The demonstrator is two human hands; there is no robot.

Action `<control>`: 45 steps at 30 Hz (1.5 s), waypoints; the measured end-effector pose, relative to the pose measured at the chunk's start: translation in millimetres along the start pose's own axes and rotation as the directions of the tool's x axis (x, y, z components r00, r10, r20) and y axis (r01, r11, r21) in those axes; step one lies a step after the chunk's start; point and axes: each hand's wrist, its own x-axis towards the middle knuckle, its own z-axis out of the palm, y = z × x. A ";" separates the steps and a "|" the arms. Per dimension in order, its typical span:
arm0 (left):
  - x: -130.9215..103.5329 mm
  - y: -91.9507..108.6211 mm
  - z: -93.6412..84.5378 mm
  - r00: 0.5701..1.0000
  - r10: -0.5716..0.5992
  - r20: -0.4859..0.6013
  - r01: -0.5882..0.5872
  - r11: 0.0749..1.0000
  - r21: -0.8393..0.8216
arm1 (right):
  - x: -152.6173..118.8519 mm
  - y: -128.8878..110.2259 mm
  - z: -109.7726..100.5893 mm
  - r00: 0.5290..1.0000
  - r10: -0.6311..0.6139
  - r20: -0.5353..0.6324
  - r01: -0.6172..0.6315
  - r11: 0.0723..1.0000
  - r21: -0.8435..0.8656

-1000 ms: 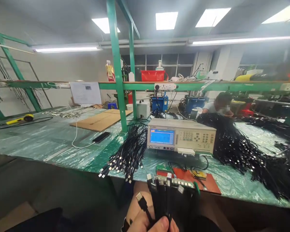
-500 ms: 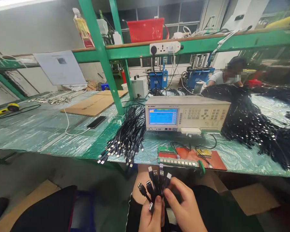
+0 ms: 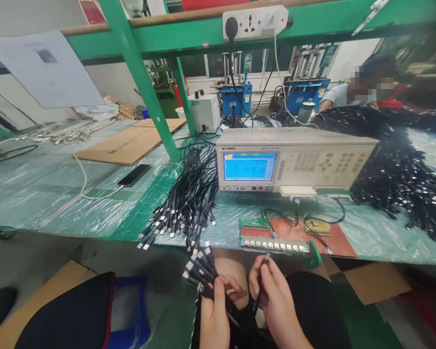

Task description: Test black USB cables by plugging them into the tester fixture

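My left hand (image 3: 218,305) is closed around a bunch of black USB cables (image 3: 199,266), their metal plugs fanned out above the thumb. Apart from that bunch, to its right, my right hand (image 3: 274,295) pinches a single black USB cable (image 3: 266,259) near its plug, with the cord running down below the fingers. Both hands are over my lap, just below the table edge. Closest to the right hand is a test board (image 3: 276,245) with a row of white sockets along its front. Behind the board stands a beige test instrument (image 3: 294,162) with a lit blue screen.
A pile of black USB cables (image 3: 189,203) lies left of the instrument, plugs over the table edge. Another large cable heap (image 3: 392,165) lies to the right, before a co-worker (image 3: 337,94). A phone (image 3: 134,175), cardboard (image 3: 127,143) and a green post (image 3: 145,82) are leftward.
My right hand has moved away from the bunch with one cable in it. The left hand has shifted left with the bunch. The view has moved closer to the table.
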 end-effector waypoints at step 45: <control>-5.8 -9.4 6.3 0.995 0.032 0.094 -0.056 0.964 0.260 | 3.8 -6.2 3.2 0.956 -0.279 0.093 0.260 0.652 -0.712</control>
